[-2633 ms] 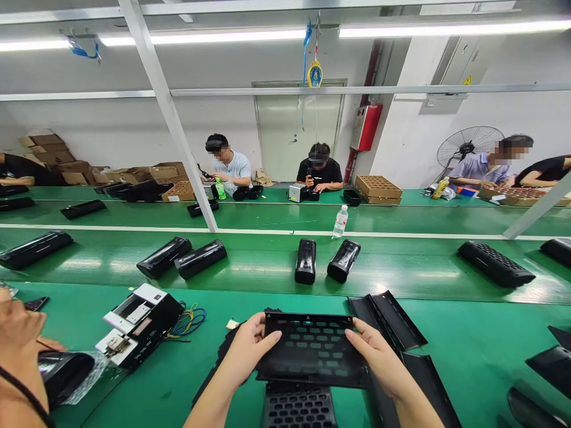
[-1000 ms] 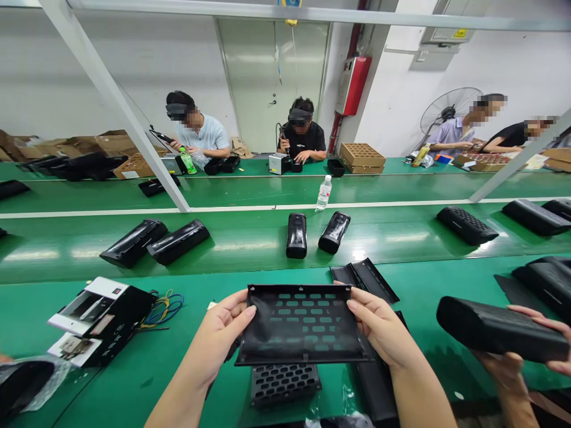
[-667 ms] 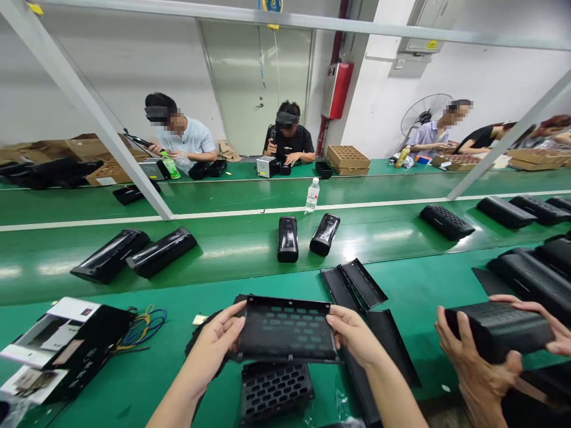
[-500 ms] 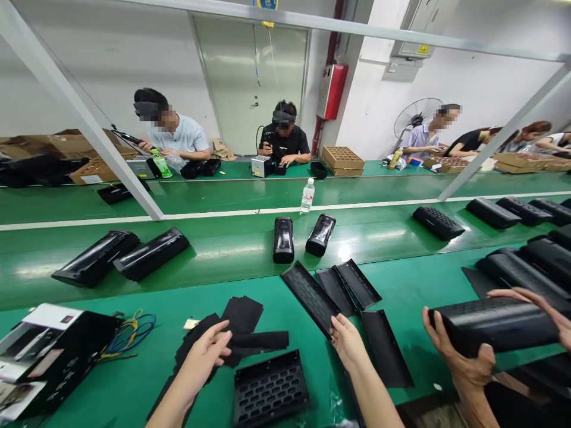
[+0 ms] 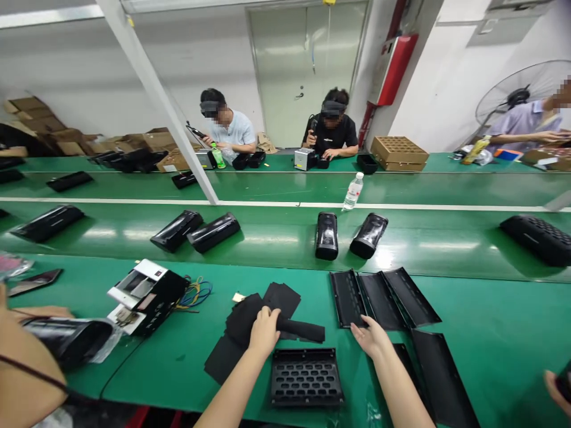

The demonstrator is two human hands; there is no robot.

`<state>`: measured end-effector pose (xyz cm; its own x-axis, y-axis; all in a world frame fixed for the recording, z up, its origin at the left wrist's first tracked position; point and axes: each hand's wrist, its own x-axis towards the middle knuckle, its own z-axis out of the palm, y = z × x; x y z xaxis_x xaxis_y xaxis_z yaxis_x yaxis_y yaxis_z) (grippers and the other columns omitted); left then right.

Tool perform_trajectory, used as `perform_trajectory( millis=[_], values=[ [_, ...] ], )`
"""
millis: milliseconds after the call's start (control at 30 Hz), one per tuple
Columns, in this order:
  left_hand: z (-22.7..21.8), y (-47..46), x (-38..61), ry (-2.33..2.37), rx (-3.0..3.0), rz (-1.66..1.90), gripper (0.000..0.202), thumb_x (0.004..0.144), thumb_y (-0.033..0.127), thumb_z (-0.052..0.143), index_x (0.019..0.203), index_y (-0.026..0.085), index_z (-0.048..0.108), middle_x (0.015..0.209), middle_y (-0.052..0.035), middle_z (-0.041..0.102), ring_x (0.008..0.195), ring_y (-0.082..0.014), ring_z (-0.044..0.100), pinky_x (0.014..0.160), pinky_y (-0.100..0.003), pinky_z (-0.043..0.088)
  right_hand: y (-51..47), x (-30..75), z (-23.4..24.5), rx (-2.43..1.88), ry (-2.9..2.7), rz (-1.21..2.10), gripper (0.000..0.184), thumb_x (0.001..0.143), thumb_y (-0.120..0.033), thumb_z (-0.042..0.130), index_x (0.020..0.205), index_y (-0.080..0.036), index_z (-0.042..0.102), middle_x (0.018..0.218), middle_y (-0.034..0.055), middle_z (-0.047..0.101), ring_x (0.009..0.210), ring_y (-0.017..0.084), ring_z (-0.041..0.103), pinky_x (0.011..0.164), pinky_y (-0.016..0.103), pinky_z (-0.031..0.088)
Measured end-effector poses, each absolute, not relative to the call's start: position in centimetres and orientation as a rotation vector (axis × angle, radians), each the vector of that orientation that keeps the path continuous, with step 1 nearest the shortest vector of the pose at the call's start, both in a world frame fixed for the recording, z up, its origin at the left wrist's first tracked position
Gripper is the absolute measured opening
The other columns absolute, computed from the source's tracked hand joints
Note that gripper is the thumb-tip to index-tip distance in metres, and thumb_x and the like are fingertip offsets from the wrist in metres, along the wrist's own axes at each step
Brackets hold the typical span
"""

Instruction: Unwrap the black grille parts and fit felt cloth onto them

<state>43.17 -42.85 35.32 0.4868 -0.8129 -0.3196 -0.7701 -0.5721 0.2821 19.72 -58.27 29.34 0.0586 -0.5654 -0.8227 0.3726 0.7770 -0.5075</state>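
My left hand (image 5: pixel 264 331) rests on a pile of black fabric sheets (image 5: pixel 243 318), its fingers curled over a folded strip of the fabric (image 5: pixel 303 330). My right hand (image 5: pixel 372 336) lies with fingers stretched out, touching the near end of a row of black perforated panels (image 5: pixel 383 297) lying side by side on the green table (image 5: pixel 491 333). The leftmost panel (image 5: pixel 345 297) sits just beyond its fingertips. Between my forearms a black grille with oval holes (image 5: pixel 306 377) lies flat. More black panels (image 5: pixel 439 374) lie to the right of my right arm.
Black speaker housings (image 5: pixel 327 236) and a water bottle (image 5: pixel 353 191) stand on the conveyor beyond. A black-and-white device with coloured wires (image 5: pixel 147 295) sits at left. A neighbour's arm holds a bagged black housing (image 5: pixel 66 342) at lower left. People work across the line.
The perforated panel that both hands held has been laid down by my right hand at the left of the panel row. My left hand let go and moved onto the fabric pile.
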Motion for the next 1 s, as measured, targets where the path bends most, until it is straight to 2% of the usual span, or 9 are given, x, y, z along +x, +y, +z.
perform_trajectory(
  millis=[200,300,367,467,533,667,733,867,1000],
  values=[
    [34.7,-43.1,42.7,-1.365,2.485,-0.681,0.017,0.066,0.009,0.05,0.075,0.019,0.059,0.09,-0.0063,0.048,0.094,-0.0228,0.043,0.08,-0.036,0.035,-59.1,18.7,30.6,-0.157,1.304,-0.674,0.042,0.069,-0.02,0.051,0.106,-0.017,0.032,0.107,0.0142,0.044,0.08,0.017,0.061,0.061,0.027,0.055],
    [35.1,-42.9,42.7,-1.278,2.36,-0.7,0.01,0.069,0.014,0.048,0.069,0.018,0.057,0.087,-0.0062,0.049,0.092,-0.0221,0.043,0.081,-0.036,0.034,-58.5,18.2,31.0,-0.204,1.325,-0.706,0.049,0.067,-0.024,0.053,0.111,-0.019,0.032,0.119,0.015,0.037,0.094,0.022,0.057,0.069,0.03,0.053],
    [35.6,-42.9,42.8,-1.212,2.246,-0.756,0.007,0.07,0.018,0.048,0.067,0.018,0.055,0.083,-0.0051,0.051,0.085,-0.0193,0.046,0.078,-0.033,0.036,-57.5,18.4,31.2,-0.37,1.401,-0.744,0.055,0.065,-0.029,0.056,0.115,-0.019,0.034,0.125,0.0149,0.034,0.106,0.027,0.049,0.078,0.034,0.049],
    [36.7,-42.9,42.5,-1.123,2.082,-0.875,0.014,0.073,0.027,0.046,0.065,0.017,0.052,0.07,-0.0014,0.053,0.068,-0.0136,0.049,0.065,-0.026,0.039,-55.0,19.9,31.7,-0.826,1.468,-0.763,0.064,0.063,-0.038,0.057,0.12,-0.019,0.036,0.128,0.014,0.034,0.117,0.031,0.035,0.09,0.041,0.039],
    [37.7,-42.8,42.2,-1.016,1.973,-0.974,0.024,0.074,0.037,0.045,0.062,0.017,0.048,0.057,0.0027,0.048,0.055,-0.0103,0.046,0.054,-0.022,0.037,-53.2,21.5,32.1,-1.133,1.3,-0.702,0.068,0.062,-0.04,0.059,0.123,-0.021,0.035,0.131,0.0119,0.033,0.121,0.031,0.029,0.093,0.042,0.034],
    [40.6,-42.4,41.1,-0.526,1.552,-1.341,0.038,0.059,0.047,0.061,0.053,0.017,0.039,0.045,0.0084,0.036,0.042,-0.0053,0.036,0.043,-0.018,0.027,-50.5,24.7,33.4,-1.403,0.749,-0.438,0.076,0.059,-0.035,0.065,0.127,-0.029,0.032,0.138,0.005,0.026,0.126,0.025,0.018,0.1,0.042,0.021],
    [42.2,-42.2,40.5,-0.349,1.394,-1.426,0.039,0.053,0.044,0.068,0.053,0.016,0.041,0.045,0.0079,0.041,0.043,-0.0055,0.039,0.044,-0.017,0.029,-49.8,25.8,34.2,-1.251,0.595,-0.4,0.067,0.062,-0.037,0.064,0.123,-0.027,0.038,0.134,0.0062,0.034,0.123,0.024,0.026,0.099,0.04,0.023],
    [44.4,-42.0,39.7,-0.206,1.282,-1.46,0.032,0.059,0.043,0.066,0.065,0.014,0.053,0.056,0.0015,0.057,0.051,-0.0099,0.052,0.052,-0.021,0.04,-48.7,27.1,35.7,-0.895,0.443,-0.457,0.056,0.058,-0.04,0.067,0.109,-0.021,0.051,0.108,0.0086,0.058,0.102,0.025,0.051,0.088,0.039,0.035],
    [45.2,-41.7,39.3,-0.148,1.264,-1.443,0.034,0.062,0.046,0.064,0.069,0.013,0.056,0.059,-0.0009,0.06,0.051,-0.0096,0.055,0.052,-0.02,0.043,-48.1,27.6,36.6,-0.811,0.525,-0.583,0.063,0.054,-0.039,0.071,0.112,-0.026,0.05,0.107,0.0065,0.059,0.089,0.021,0.056,0.078,0.033,0.042]
  ],
)
